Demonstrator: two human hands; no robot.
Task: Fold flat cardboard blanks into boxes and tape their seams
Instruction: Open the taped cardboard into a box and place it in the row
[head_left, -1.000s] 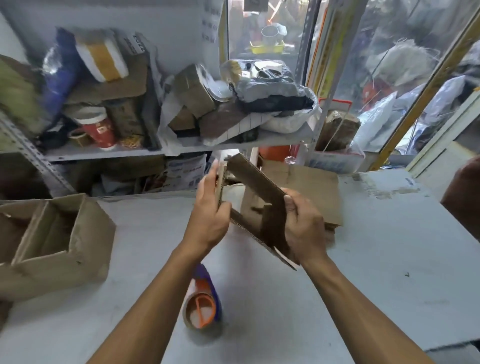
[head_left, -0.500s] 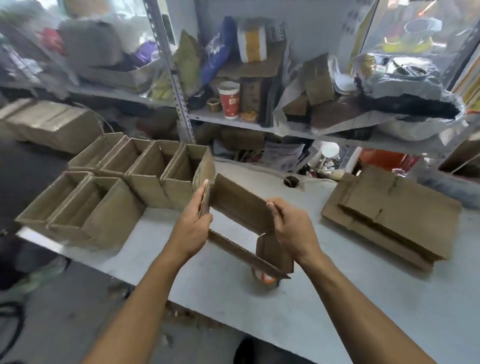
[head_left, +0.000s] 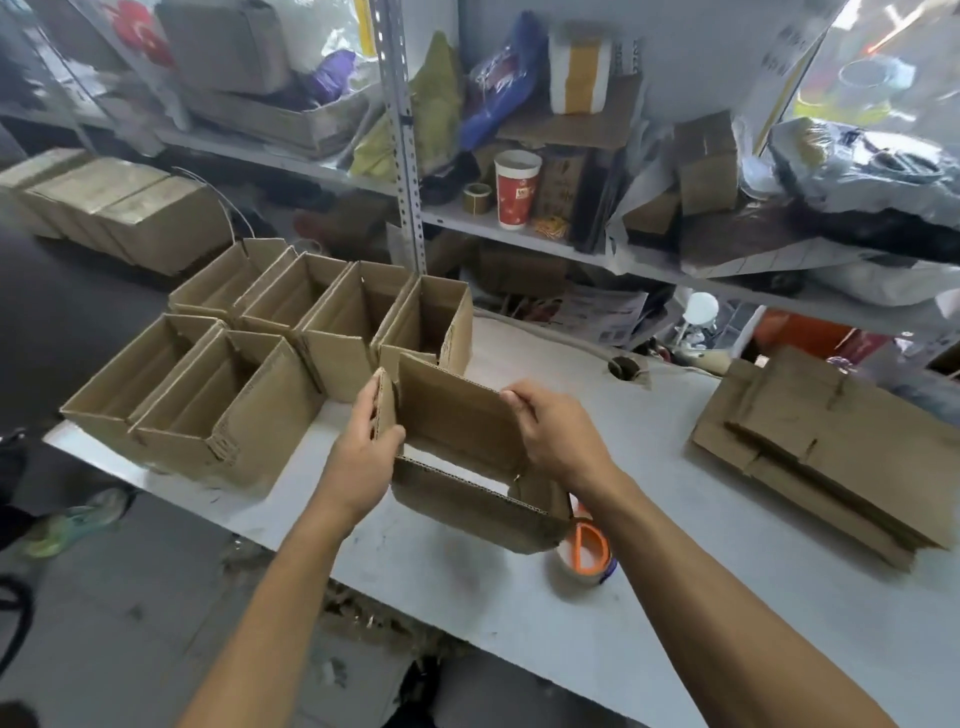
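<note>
A small packing workshop or stockroom: a grey bench (head_left: 467, 587) carries rows of open boxes (head_left: 291, 343), a stack of flat blanks (head_left: 831, 457) and a tape roll (head_left: 587, 558), with cluttered metal shelves (head_left: 405, 156) of cardboard and bags behind.

- Held box (head_left: 457, 415): plain brown cardboard.
- Table (head_left: 519, 613): pale grey, scuffed.
- Tape roll (head_left: 587, 551): orange core.
- Paper cup (head_left: 515, 189): red with a white rim.
- Shelf bundle (head_left: 579, 62): white with a yellow stripe.
- Flat blanks (head_left: 831, 447): brown.
</note>
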